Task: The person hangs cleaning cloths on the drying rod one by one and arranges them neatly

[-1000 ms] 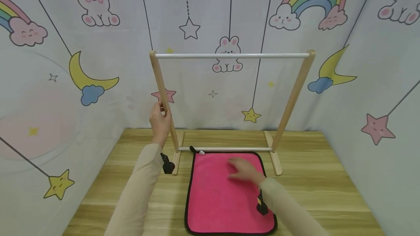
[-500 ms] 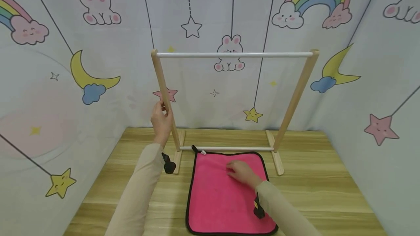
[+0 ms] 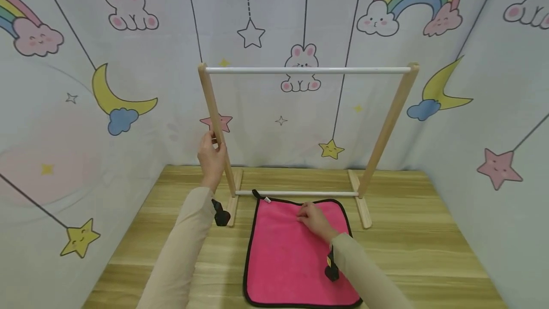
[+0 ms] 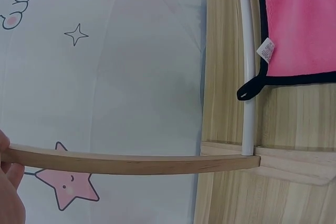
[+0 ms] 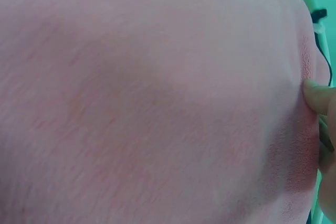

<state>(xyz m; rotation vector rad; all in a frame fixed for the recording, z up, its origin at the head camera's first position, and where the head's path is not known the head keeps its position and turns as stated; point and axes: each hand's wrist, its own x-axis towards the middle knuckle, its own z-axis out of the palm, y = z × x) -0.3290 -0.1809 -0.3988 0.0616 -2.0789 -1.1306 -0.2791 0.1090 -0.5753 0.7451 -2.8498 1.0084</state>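
Head view: the left hand [image 3: 211, 161] grips the left post [image 3: 209, 97] of a rack [image 3: 388, 130] about partway up, thumb and fingers curled round the wood. Its wrist view agrees, though only a little of that hand shows at the edge. The right hand [image 3: 316, 221] is over the far part of a pink cloth [image 3: 296, 263], pinching its fabric between thumb and fingers; in the right wrist view (tinted and rather blurred) the thumb presses on the pink pile, with other fingers partly hidden beyond it.

The cloth lies spread on the table [image 3: 411, 247] in front of the rack, with a black border all round. At its far left corner a black loop [image 3: 256, 194] overlaps the white lower bar [image 3: 309, 193]; whether the two touch, I cannot tell. Just beside that corner is a small white tag [image 4: 266, 50].

The rack stands upright, with a white top bar [image 3: 257, 70] between two wooden posts and a flat foot [image 3: 363, 211] under each. Behind it hangs a pale backdrop [image 3: 377, 51] printed with rabbits, stars, moons and rainbows. Both arms wear light sleeves [image 3: 182, 242], with a black device [image 3: 221, 216] at each wrist.
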